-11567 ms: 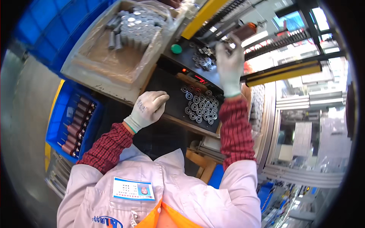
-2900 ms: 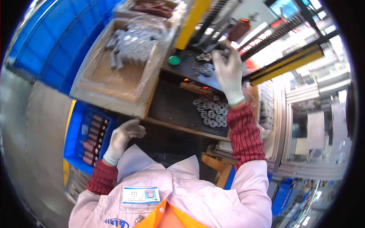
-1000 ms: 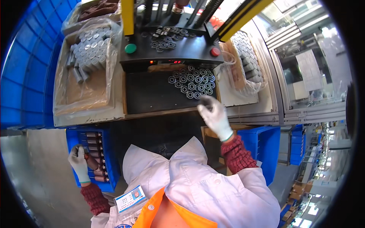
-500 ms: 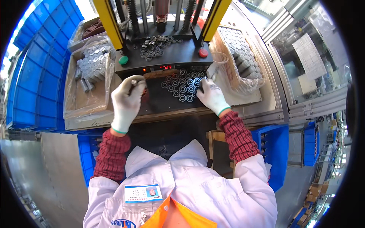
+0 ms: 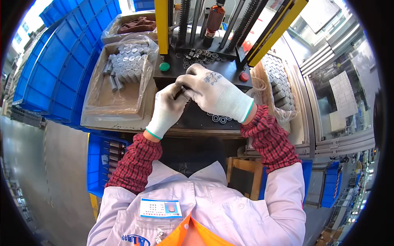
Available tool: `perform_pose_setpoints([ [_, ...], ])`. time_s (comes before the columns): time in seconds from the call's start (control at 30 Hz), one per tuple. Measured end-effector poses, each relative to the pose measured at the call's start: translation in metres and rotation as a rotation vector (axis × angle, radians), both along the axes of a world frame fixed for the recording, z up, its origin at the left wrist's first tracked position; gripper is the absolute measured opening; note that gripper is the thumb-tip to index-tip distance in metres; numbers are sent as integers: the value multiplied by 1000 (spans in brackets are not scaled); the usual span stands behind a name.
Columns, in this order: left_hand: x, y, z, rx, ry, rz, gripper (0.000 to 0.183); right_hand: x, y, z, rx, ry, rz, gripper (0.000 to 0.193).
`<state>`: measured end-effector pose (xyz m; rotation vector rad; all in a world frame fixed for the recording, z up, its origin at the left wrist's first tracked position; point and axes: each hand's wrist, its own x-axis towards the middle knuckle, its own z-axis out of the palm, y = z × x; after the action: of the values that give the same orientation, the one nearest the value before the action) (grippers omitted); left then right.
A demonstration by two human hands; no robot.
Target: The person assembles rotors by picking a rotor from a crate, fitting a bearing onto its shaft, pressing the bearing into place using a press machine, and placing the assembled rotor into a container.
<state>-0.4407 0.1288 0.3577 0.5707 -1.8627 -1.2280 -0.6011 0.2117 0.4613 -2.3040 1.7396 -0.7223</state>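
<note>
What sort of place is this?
Probably a factory assembly workshop. A black press-like machine with yellow posts carries small, ring-shaped metal parts, and a plastic-lined cardboard box nearby holds rows of grey cylinders.

Left forearm [image 5: 133,164] and right forearm [image 5: 273,139] are extended forward, angled inward. Left grip [image 5: 167,105] is held with fingers curled. Right grip [image 5: 210,87] is held beside it, back of hand upward, fingers bent toward the left's. Both are gloved, fingertips brought together; exact closure is partly hidden.
</note>
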Motion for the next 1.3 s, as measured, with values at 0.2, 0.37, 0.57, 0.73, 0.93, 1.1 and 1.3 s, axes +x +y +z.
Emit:
perform_pose_setpoints([
  [0.2,8,-14,-27,18,33,30,9,26,-21,-3,20,128,-24,20],
  [0.37,18,-22,-38,60,-41,26,10,24,-32,-2,20,231,78,20],
  [0.57,5,-3,-24,12,139,-51,28,31,-38,-22,3,324,-137,24],
  [0.73,-9,0,-29,-194,40,22,40,31,-44,-39,-29,425,-225,22],
  [0.93,-7,-4,-43,-286,-14,56,46,3,-43,-10,-86,147,-268,51],
  [1.1,0,5,-33,-205,-59,88,43,-149,-163,0,-1012,256,-623,51],
  [1.3,-3,16,-31,-235,-115,71,46,-146,-186,17,-458,118,-742,35],
])
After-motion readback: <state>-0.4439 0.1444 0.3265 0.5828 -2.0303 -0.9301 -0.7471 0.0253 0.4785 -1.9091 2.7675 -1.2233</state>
